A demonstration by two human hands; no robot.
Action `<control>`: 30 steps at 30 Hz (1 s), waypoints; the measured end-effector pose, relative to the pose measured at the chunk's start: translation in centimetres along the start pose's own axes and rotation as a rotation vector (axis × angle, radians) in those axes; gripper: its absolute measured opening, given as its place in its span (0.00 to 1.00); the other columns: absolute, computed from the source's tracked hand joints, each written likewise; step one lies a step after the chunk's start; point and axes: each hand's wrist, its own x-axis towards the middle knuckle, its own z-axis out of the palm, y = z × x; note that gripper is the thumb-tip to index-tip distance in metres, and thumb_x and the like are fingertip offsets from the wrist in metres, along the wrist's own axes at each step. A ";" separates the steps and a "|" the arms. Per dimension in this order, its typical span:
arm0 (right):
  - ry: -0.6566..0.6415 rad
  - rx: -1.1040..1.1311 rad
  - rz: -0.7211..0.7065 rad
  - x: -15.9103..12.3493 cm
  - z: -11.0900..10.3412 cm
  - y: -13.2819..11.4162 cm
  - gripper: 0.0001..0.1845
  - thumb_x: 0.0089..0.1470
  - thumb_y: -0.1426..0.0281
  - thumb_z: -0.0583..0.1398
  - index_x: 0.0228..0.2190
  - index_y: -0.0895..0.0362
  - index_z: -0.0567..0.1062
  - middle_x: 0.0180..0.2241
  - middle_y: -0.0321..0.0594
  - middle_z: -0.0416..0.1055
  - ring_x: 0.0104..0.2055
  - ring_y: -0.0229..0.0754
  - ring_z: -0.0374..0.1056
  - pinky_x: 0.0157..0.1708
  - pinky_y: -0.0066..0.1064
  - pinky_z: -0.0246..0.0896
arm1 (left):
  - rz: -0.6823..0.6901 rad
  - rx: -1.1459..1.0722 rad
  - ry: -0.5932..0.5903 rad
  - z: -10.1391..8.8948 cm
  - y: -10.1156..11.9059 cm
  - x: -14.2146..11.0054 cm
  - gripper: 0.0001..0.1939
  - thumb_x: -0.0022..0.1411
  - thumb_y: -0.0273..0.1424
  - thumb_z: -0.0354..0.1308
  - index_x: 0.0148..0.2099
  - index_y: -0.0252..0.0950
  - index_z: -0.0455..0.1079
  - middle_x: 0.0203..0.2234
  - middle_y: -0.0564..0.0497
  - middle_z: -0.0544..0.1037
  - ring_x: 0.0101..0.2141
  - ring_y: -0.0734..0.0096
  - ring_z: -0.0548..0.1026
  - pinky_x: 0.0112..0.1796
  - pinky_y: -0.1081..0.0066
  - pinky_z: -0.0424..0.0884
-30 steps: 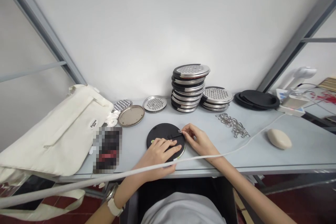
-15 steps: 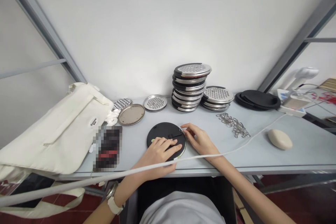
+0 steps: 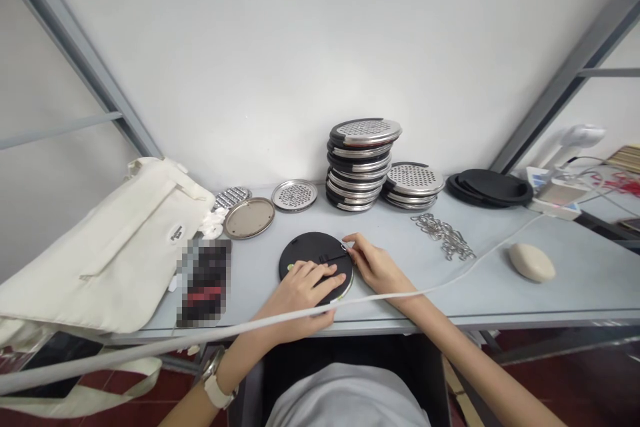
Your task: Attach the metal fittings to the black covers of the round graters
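A black round disc [image 3: 306, 248], with a slot near its right side and a small green mark at its left, lies on the grey table. My left hand [image 3: 307, 290] rests on it with fingers spread flat, and the thumb points toward the table's front edge. At the disc's upper right rim, my right hand [image 3: 373, 263] pinches a small metal wire loop [image 3: 344, 247] between thumb and fingertips. The loop is at the end of the slot; whether it is hooked in there I cannot tell. More such wire loops [image 3: 444, 236] lie in a loose pile to the right.
Behind are a tall stack of round metal graters [image 3: 359, 167] and a shorter stack [image 3: 414, 185]. Black discs [image 3: 493, 188] lie further right, near a beige mouse-shaped object [image 3: 531, 261]. A white cable [image 3: 280, 315] crosses in front of my hands. Left stands a cream bag [image 3: 110, 253].
My right fingertips have shifted slightly, and the wire loop has turned and now sits closer over the disc's rim. My left hand stays where it was.
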 end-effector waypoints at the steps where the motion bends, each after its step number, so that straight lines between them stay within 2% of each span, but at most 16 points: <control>1: -0.006 -0.006 -0.005 0.0 0.0 0.0 0.11 0.61 0.70 0.47 0.44 0.56 0.64 0.31 0.41 0.72 0.30 0.41 0.69 0.33 0.30 0.62 | 0.001 -0.002 0.003 0.0 0.0 0.0 0.23 0.59 0.32 0.54 0.58 0.42 0.63 0.52 0.47 0.69 0.49 0.60 0.67 0.51 0.58 0.60; 8: 0.032 -0.016 -0.087 0.0 -0.1 0.1 0.11 0.62 0.72 0.47 0.42 0.55 0.67 0.39 0.43 0.71 0.41 0.42 0.69 0.41 0.32 0.62 | -0.011 -0.002 -0.021 0.0 -0.1 0.0 0.26 0.58 0.32 0.55 0.59 0.43 0.61 0.53 0.49 0.68 0.49 0.59 0.66 0.51 0.58 0.60; 17: 0.062 -0.032 -0.135 0.1 0.3 0.7 0.13 0.60 0.75 0.48 0.45 0.57 0.67 0.42 0.46 0.71 0.45 0.43 0.68 0.45 0.37 0.64 | 0.009 0.022 0.004 -0.1 -0.1 0.0 0.24 0.59 0.32 0.54 0.58 0.42 0.63 0.52 0.48 0.69 0.48 0.61 0.67 0.50 0.59 0.61; 30: 0.004 -0.066 -0.157 0.2 -0.3 0.0 0.14 0.61 0.74 0.49 0.45 0.58 0.69 0.38 0.47 0.69 0.42 0.44 0.67 0.43 0.38 0.65 | -0.005 -0.004 -0.017 0.1 -0.1 -0.1 0.24 0.60 0.32 0.54 0.59 0.42 0.61 0.53 0.49 0.68 0.49 0.61 0.66 0.52 0.58 0.58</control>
